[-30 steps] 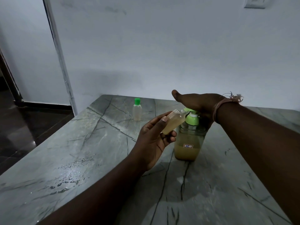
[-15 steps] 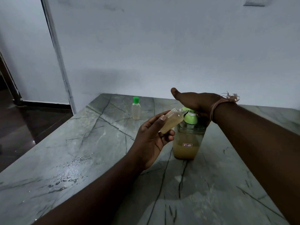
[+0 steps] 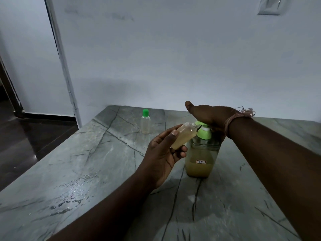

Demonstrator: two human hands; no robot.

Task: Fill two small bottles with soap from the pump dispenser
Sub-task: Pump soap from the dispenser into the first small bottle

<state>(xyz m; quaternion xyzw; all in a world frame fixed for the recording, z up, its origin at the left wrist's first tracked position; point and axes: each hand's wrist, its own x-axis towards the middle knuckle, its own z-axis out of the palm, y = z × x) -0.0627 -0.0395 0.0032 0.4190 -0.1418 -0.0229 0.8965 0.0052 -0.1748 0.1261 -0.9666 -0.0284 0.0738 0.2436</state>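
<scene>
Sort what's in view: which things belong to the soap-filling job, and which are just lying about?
In the job: pump dispenser; uncapped small bottle held in the left hand; right hand on the pump head; capped small bottle.

Lying about: water droplets on the marble table; wall switch plate.

The left hand (image 3: pixel 164 153) is raised mid-scene, palm turned up and right, its fingers and thumb curled closed around something small. The right hand (image 3: pixel 211 117) lies flat, palm down, farther right, thumb stretched out to the left, forearm reaching in from the right.
</scene>
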